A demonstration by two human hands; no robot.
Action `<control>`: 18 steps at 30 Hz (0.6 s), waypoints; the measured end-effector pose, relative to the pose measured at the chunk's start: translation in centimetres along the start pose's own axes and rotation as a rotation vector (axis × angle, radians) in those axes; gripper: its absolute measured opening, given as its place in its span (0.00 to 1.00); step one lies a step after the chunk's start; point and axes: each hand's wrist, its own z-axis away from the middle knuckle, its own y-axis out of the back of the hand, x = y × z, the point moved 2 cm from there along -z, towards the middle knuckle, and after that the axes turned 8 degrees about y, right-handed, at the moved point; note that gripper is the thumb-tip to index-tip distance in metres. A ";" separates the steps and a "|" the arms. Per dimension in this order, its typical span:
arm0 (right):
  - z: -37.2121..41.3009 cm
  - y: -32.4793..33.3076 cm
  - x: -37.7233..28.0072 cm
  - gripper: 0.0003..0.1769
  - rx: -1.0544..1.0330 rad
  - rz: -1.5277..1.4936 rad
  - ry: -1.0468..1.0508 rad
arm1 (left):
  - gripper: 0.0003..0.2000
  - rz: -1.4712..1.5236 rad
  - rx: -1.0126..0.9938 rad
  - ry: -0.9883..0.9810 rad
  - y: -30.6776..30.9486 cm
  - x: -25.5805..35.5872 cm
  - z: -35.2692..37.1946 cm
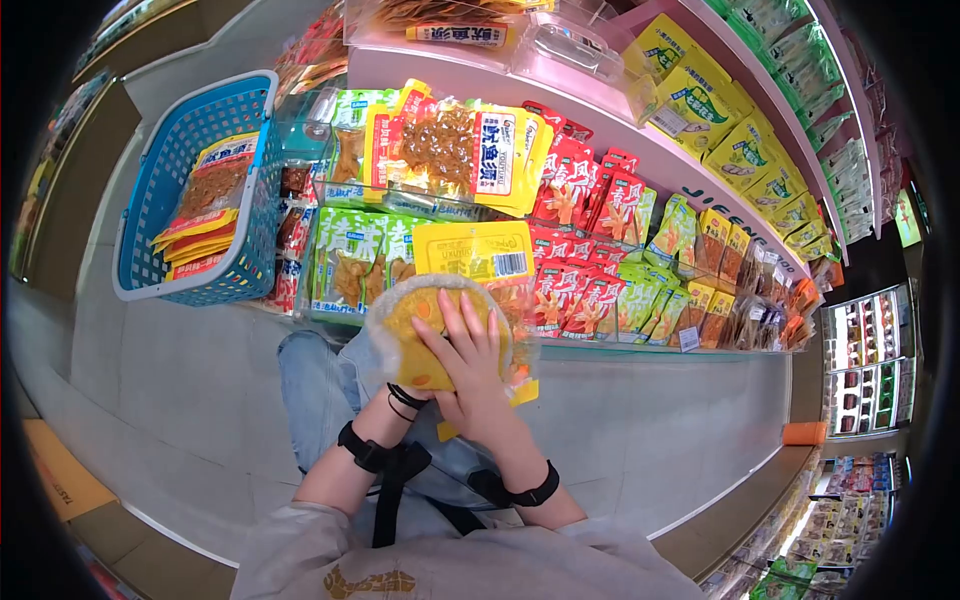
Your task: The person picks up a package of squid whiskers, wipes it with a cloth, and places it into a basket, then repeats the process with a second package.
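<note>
A yellow cleaning mitt (425, 350) with orange spots and a fluffy white edge is in front of me, above my knees. My right hand (468, 345) lies flat on it, fingers spread. The wrist of my left arm runs to the mitt's lower edge; the left hand itself is hidden inside or behind it, so its fingers do not show. From under the mitt, yellow corners of a snack packet (525, 392) stick out. Just beyond stands a yellow-topped packet (475, 250) with a barcode, in the clear display bin.
A blue plastic basket (255, 215) with several dried-snack packets (205, 205) is at the left. Squid-snack packets (440, 145) lie atop the bins. Red packets (570, 185) and green packets (345, 255) fill other bins. A pink shelf (580, 105) rises behind; grey floor (660, 430) lies right.
</note>
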 end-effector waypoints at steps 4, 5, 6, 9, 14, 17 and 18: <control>-0.1 -1.2 1.6 0.37 -0.009 0.063 -0.051 | 0.31 -0.344 -0.141 -0.301 1.5 -0.8 0.5; -0.1 -0.9 2.4 0.35 0.034 0.087 -0.090 | 0.32 -0.173 -0.040 -0.072 0.1 0.2 0.4; -0.2 -0.4 3.0 0.33 0.076 0.114 -0.130 | 0.33 -0.001 0.060 0.157 -1.9 1.3 0.2; 0.7 1.3 5.9 0.31 0.205 0.182 -0.237 | 0.39 0.030 -0.065 0.211 -4.7 3.0 -0.5; 3.1 4.1 10.1 0.25 0.548 -0.390 -0.434 | 0.42 -0.055 -0.119 0.339 -5.3 2.8 0.0; 2.3 6.0 6.5 0.21 0.815 -0.480 -0.400 | 0.32 0.163 -0.353 0.323 -5.2 3.0 -0.3; 1.6 6.3 5.2 0.21 0.819 -0.481 -0.404 | 0.32 0.162 -0.351 0.327 -5.3 2.8 -0.3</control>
